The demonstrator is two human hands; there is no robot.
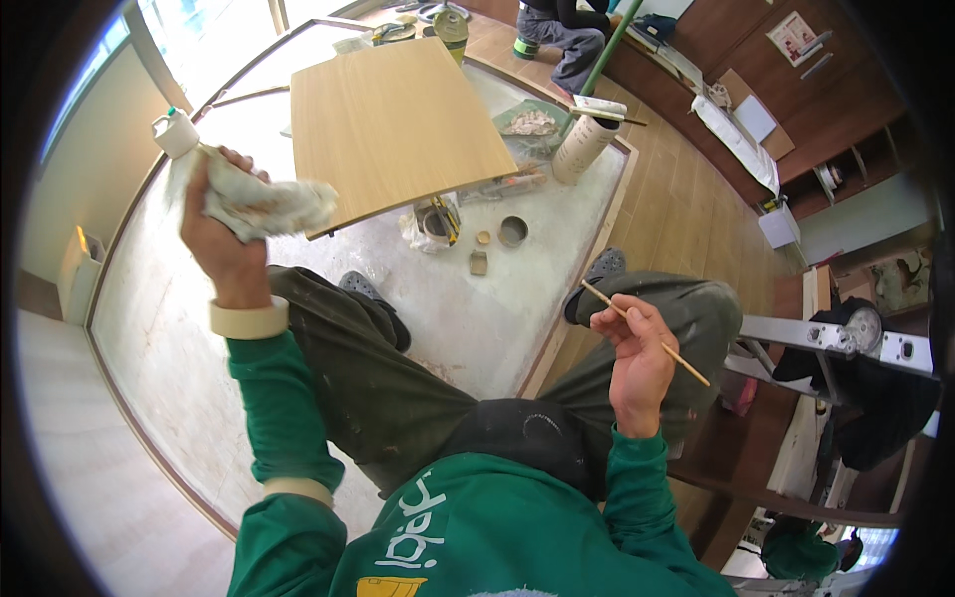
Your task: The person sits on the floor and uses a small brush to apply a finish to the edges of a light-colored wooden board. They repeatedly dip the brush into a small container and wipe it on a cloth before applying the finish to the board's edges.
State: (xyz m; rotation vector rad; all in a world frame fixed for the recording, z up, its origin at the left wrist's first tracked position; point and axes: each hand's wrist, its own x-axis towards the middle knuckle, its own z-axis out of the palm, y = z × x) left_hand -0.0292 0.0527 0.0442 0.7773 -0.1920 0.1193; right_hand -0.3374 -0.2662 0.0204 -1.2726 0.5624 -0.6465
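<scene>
My left hand (227,249) is raised at the left, its fingers closed round a crumpled, stained white rag (269,204). A roll of masking tape (249,320) circles that wrist. Above my right thigh, my right hand (637,363) pinches a thin wooden stick (686,365), held at a slant. Ahead of me lies a light wood panel (398,129), raised off the floor on supports that are mostly hidden. The rag is close to its near left corner; whether they touch I cannot tell.
On the pale floor sheet stand a round tin (512,231), a small square container (478,263) and a plastic-lined pot (435,225). A white jug (175,131) is at the left, a cardboard tube (585,149) beyond the panel's right side. Another person (572,40) crouches farther off; a ladder (836,338) is at right.
</scene>
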